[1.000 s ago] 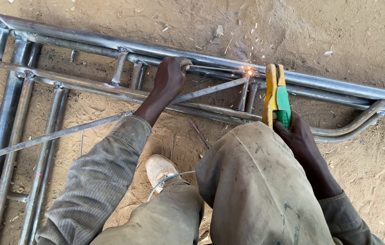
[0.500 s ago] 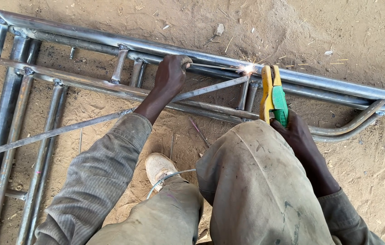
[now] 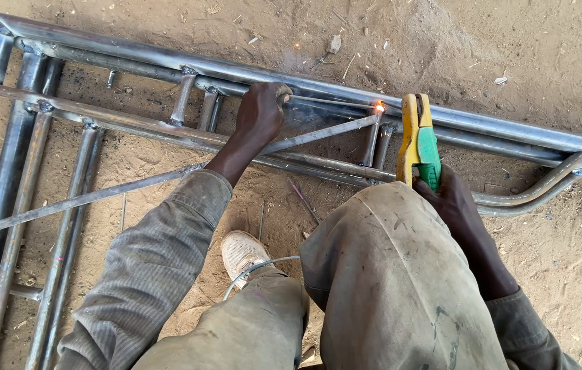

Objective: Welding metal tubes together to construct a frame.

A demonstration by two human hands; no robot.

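Left hand [image 3: 261, 113] clenched on thin rod [image 3: 167, 177], running lengthwise left-right. Right hand [image 3: 450, 199] grasping yellow-green electrode holder [image 3: 419, 140], just right of glowing weld spot [image 3: 378, 107].

Single head view, steeply downward, close above metal frame [image 3: 133, 58] on sand.

Floor [image 3: 510, 41]: bare sandy dirt, scattered w/ twigs, small stones & debris. Welded steel tube frame [image 3: 133, 58] lies flat on it, spanning left to right beyond both grips. Long thin steel rod [image 3: 85, 199] rests diagonally across frame, running off to the left of the left grip [image 3: 260, 113]. Worn shoe [image 3: 243, 250] planted on dirt below that grip.
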